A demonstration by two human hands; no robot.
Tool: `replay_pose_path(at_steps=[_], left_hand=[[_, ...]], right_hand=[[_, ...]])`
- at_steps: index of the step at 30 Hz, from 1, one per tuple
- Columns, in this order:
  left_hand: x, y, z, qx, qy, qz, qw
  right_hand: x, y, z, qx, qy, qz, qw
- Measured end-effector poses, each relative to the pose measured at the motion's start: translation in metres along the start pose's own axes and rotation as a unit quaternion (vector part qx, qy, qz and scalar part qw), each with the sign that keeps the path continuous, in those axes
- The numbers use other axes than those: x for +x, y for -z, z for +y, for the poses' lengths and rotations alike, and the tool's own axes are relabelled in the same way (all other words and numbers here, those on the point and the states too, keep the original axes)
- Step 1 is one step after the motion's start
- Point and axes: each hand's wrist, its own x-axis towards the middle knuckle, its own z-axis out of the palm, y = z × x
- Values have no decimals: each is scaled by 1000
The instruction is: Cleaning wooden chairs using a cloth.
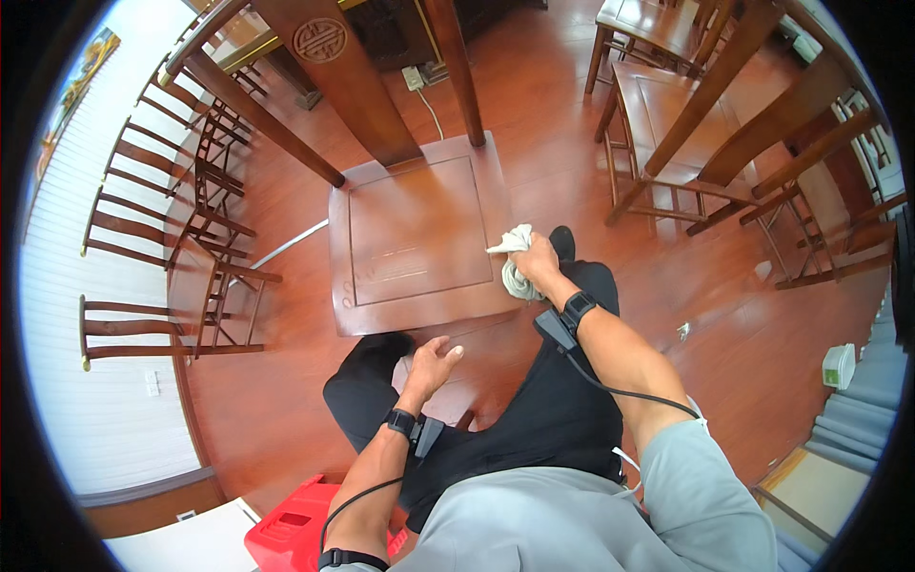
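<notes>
From where I stand, the wooden chair (pixel 410 224) faces the seated person, its backrest (pixel 348 76) on the far side, which seems to leave the seat's front edge open to both arms. The right hand (pixel 537 265) is closed around a pale cloth (pixel 516 240), bunched rather than spread, probably because a wad is easier to keep in one fist; it sits at the seat's right edge, above the right thigh. The left hand (pixel 431 370) holds nothing that I can see, its fingers loosely curled and thumb apart, just short of the front edge (whether it rests on anything, I cannot tell). The knees are parted, apparently to let the chair stand close. More chairs (pixel 205 276) line the left wall, perhaps to keep the middle of the floor free.
</notes>
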Motion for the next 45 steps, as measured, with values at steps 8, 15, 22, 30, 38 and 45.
replay_pose_path(at_steps=[8, 15, 22, 30, 38, 45], left_hand=[[11, -7, 14, -160, 29, -1, 987], [11, -10, 102, -188, -82, -29, 978], [-51, 3, 251, -130, -470, -68, 870], [-88, -13, 279, -55, -560, -149, 813], [-114, -20, 280, -30, -615, -149, 774], [-132, -13, 285, 19, -645, -139, 751]], right_hand=[[46, -27, 20, 51, 3, 16, 999], [57, -28, 0, -97, 32, 59, 993], [43, -21, -7, -107, 116, 69, 985], [15, -21, 11, -164, 186, 61, 967], [3, -22, 24, -214, 224, 59, 949], [-13, -19, 22, -263, 220, 49, 938]])
